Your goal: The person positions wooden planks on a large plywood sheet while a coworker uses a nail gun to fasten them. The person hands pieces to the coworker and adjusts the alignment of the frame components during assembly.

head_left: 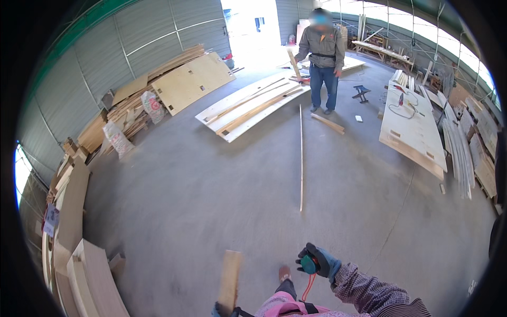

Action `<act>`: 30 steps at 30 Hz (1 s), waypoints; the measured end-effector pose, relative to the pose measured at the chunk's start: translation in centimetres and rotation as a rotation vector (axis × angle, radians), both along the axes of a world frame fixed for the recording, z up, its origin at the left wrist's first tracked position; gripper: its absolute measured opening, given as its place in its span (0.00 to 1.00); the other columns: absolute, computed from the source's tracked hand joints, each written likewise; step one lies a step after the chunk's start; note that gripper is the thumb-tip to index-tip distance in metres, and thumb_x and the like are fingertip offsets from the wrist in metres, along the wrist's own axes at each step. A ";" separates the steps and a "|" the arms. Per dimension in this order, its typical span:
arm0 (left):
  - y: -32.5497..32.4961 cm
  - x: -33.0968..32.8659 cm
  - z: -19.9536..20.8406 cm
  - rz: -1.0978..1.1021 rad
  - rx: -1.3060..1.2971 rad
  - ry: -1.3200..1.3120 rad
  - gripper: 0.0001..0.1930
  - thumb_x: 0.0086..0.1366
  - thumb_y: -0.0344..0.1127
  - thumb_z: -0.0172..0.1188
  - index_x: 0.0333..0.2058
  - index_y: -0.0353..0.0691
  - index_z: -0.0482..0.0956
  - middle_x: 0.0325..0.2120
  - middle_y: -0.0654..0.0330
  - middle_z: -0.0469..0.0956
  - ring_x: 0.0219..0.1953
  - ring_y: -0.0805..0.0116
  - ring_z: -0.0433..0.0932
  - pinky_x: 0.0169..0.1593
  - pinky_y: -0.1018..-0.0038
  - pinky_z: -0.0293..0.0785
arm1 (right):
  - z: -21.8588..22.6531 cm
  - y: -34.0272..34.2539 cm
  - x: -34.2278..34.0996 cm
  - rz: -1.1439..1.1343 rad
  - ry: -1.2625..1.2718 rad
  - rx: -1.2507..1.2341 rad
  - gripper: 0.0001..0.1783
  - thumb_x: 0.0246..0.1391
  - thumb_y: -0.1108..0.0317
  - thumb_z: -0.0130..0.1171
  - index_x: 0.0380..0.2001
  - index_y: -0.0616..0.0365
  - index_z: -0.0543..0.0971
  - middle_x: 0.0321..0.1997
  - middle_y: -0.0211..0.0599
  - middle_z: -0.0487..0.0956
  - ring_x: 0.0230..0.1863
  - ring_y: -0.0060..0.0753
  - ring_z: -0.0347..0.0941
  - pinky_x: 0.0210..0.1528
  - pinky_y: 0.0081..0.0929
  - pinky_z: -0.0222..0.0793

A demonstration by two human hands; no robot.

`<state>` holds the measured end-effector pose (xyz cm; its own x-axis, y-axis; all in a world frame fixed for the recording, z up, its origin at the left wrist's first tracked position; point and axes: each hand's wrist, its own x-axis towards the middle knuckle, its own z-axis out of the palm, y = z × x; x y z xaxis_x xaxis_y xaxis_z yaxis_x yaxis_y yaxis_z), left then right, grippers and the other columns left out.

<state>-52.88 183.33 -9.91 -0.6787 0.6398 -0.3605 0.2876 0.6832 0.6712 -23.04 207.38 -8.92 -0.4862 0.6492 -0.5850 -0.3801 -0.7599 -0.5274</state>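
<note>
My right hand [320, 260], in a dark and blue-grey glove, is closed round a small green tape measure [309, 264]. An orange-red wrist strap [308, 288] hangs from it. At the lower edge my left hand [224, 310], also gloved, grips the bottom of a short wooden board [230, 277] that stands up from it. Most of that hand is cut off by the picture's edge. Ahead on the floor lies a long thin wooden strip [301, 164], apart from both hands.
A co-worker [323, 58] stands ahead, one hand on an upright piece of wood [293, 63]. Large panels [248, 105] with strips on them lie beside. A panel stack [414, 127] with a cable is at right. Sacks [117, 140] and lumber line the left wall. A short plank [328, 124] lies on the floor.
</note>
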 end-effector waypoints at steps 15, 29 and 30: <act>78.0 -0.9 9.9 0.269 1.040 -1.178 0.30 0.52 0.61 0.60 0.45 0.49 0.62 0.39 0.61 0.68 0.46 0.59 0.71 0.52 0.49 0.67 | -4.1 34.2 9.3 -0.129 -0.770 -0.005 0.37 0.50 0.65 0.60 0.63 0.46 0.58 0.27 0.34 0.78 0.26 0.24 0.73 0.27 0.24 0.70; 116.6 -7.9 -1.9 0.564 0.621 -1.365 0.33 0.48 0.65 0.62 0.44 0.52 0.60 0.40 0.60 0.69 0.46 0.55 0.71 0.50 0.49 0.67 | -0.6 87.7 -0.8 0.637 -0.903 0.979 0.28 0.50 0.66 0.60 0.55 0.54 0.68 0.37 0.38 0.78 0.35 0.25 0.73 0.42 0.23 0.69; 120.2 -8.2 -2.3 0.574 0.592 -1.360 0.33 0.48 0.65 0.62 0.44 0.52 0.59 0.40 0.59 0.68 0.46 0.55 0.71 0.50 0.49 0.67 | 0.1 90.6 -1.8 0.598 -0.837 0.886 0.24 0.52 0.62 0.58 0.52 0.56 0.70 0.38 0.44 0.78 0.36 0.33 0.75 0.42 0.27 0.69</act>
<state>-61.07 303.50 -12.20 -0.2621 0.6873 -0.6774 -0.9154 0.0452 0.4001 -24.82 298.02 -8.86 -0.5314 0.7752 -0.3416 0.5584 0.0173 -0.8294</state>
